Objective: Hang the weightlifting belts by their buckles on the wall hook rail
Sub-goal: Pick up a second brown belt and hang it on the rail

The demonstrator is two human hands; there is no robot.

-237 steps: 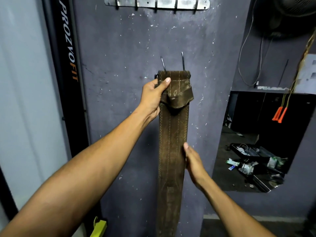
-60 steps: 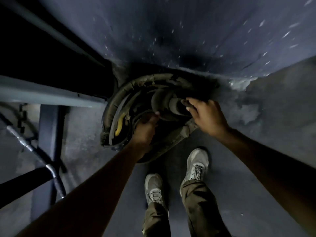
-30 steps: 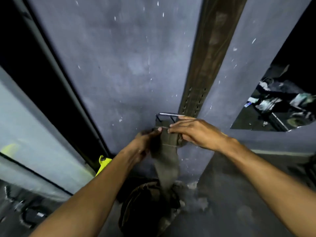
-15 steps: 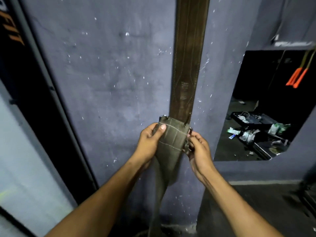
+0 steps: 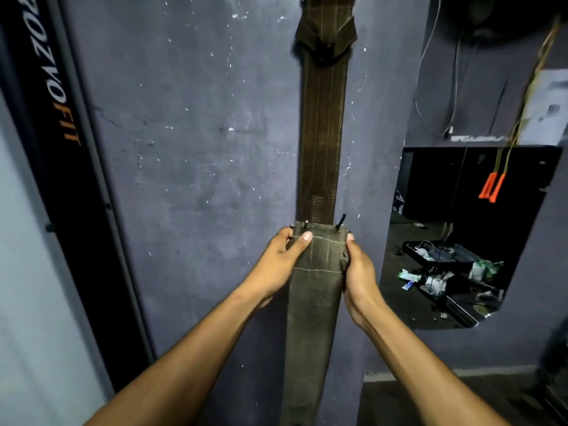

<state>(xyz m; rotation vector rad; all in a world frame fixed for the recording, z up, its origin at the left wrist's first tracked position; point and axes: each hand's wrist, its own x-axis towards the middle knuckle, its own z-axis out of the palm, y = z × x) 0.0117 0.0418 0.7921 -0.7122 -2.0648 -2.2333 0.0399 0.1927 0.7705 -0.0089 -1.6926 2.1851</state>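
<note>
Both forearms reach up from the bottom edge toward the wall. Left hand (image 5: 281, 262) grips the left edge of the green belt (image 5: 313, 318) near its top – thumb lies flat across the front face, other fingers curl behind the edge. Right hand (image 5: 358, 272) holds the right edge at about the same height, thumb up along the edge, fingers wrapped behind and mostly hidden. The belt's folded, stitched top end sits level with the thumbs; two buckle prongs (image 5: 340, 221) stick up past it, the rest of the buckle is hidden behind the fold. The belt hangs straight down between the arms and runs out of view at the bottom. It is held in front of the grey wall (image 5: 199, 149), its top overlapping the lower end of a brown belt (image 5: 321, 133). That one already hangs flat on the wall – its folded upper end is at the top edge of view, the hook cut off. Left: a black post (image 5: 55, 103) with partial lettering "OZVOFIT". Right: a dark opening with clutter (image 5: 436, 275) on the floor, and orange handles (image 5: 491, 189) dangling from cords.
</note>
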